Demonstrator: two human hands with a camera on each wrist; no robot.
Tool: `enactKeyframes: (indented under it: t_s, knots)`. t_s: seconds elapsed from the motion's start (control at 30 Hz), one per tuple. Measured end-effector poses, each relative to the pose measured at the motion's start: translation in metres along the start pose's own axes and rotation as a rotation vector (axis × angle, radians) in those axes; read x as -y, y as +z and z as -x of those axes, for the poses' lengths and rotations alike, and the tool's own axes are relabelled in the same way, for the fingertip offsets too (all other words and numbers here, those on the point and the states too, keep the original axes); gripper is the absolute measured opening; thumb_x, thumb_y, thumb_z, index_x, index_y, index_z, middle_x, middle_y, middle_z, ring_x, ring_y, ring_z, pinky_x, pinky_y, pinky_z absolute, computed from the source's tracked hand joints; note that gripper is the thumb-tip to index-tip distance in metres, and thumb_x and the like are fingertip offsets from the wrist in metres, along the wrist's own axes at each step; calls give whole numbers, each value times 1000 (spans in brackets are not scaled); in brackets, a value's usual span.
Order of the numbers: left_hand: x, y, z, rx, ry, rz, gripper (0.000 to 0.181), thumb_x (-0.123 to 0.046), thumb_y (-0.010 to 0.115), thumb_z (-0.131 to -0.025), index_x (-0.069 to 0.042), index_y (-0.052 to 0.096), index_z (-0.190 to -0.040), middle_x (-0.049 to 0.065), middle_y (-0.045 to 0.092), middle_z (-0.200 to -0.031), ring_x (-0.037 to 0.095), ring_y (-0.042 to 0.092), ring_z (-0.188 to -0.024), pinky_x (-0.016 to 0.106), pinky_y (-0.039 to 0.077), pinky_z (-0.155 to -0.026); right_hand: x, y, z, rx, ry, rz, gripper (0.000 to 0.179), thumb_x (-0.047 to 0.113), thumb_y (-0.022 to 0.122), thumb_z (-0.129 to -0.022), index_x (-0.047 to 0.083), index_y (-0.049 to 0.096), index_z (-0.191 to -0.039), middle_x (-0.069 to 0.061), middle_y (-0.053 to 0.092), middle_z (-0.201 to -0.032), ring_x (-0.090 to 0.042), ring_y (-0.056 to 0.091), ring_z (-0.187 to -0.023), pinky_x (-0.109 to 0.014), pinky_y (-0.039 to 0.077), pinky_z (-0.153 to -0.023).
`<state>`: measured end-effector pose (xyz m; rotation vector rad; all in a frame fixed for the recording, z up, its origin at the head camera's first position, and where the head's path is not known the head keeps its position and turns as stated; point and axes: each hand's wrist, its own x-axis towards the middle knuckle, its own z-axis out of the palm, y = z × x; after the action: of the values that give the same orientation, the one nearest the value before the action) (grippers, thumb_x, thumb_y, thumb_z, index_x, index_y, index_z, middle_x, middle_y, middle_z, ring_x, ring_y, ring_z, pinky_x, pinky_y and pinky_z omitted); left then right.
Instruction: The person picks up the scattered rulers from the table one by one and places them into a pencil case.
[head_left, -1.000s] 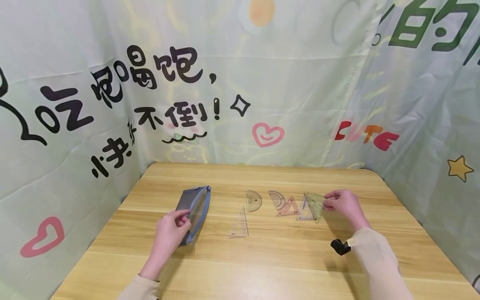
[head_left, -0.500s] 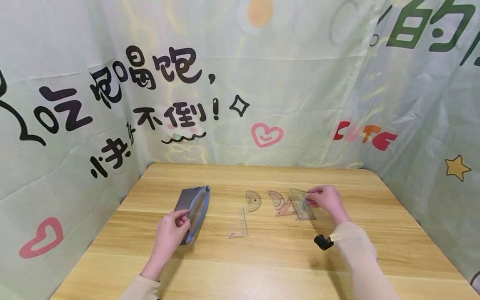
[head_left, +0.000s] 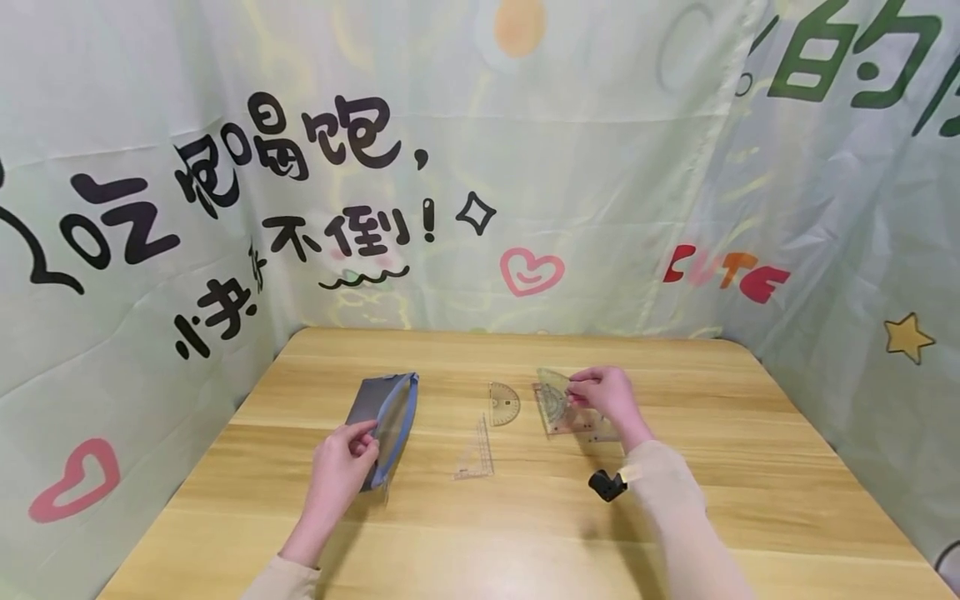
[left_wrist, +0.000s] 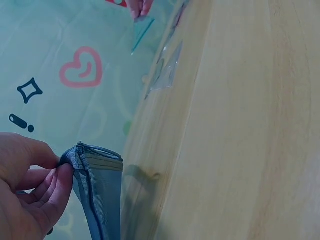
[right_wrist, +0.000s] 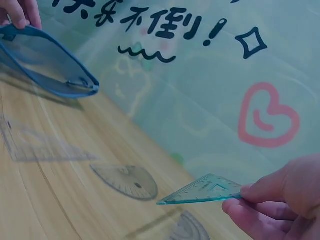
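My left hand pinches the rim of a blue-grey zip pouch at the table's left. The pouch's mouth gapes toward the right. Between thumb and fingers, my right hand holds a clear green set square by one end, raised above the table. Under it in the head view lie a protractor and a pinkish set square, partly covered. Another set square is mostly hidden by my right hand. Between the hands lie a clear protractor and a clear set square.
The wooden table has rounded far corners. A printed cloth hangs behind it and along both sides. A small black device is on my right wrist.
My right hand has lifted the green set square and carried it left, over the pinkish set square and protractor. My left hand stays at the pouch.
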<state>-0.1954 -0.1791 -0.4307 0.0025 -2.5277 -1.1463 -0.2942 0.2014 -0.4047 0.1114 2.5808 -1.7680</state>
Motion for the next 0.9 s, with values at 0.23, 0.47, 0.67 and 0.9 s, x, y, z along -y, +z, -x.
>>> enactKeyframes:
  t_s: [0.23, 0.47, 0.67, 0.9]
  knots:
    - [1, 3, -1, -21, 8, -11, 28, 3, 68, -81, 6, 72, -109, 10, 69, -82, 7, 56, -67, 13, 49, -57, 7, 18, -3, 16, 4, -91, 30, -1, 62, -92, -17, 60, -117, -30, 71, -101, -10, 70, -67, -23, 64, -68]
    - [-1, 2, 0, -5, 8, 1, 28, 4, 68, -81, 7, 71, -109, 11, 69, -83, 6, 56, -67, 13, 49, -56, 12, 33, -3, 33, 28, -98, 29, 1, 62, -94, -14, 61, -118, -32, 69, -108, -11, 71, -70, -29, 64, -76]
    - [-4, 2, 0, 3, 7, 10, 29, 3, 67, -82, 7, 71, -110, 11, 69, -84, 7, 57, -68, 13, 49, -56, 16, 53, -5, 38, 3, -115, 26, -1, 64, -91, -14, 63, -114, -28, 71, -100, -13, 71, -69, -33, 65, -77]
    - [-3, 6, 1, -4, -4, 9, 29, 2, 69, -81, 6, 72, -109, 10, 69, -83, 7, 57, -67, 13, 51, -58, 16, 81, -4, 61, -24, -143, 22, -4, 65, -90, -13, 65, -110, -26, 71, -95, -22, 73, -73, -38, 65, -79]
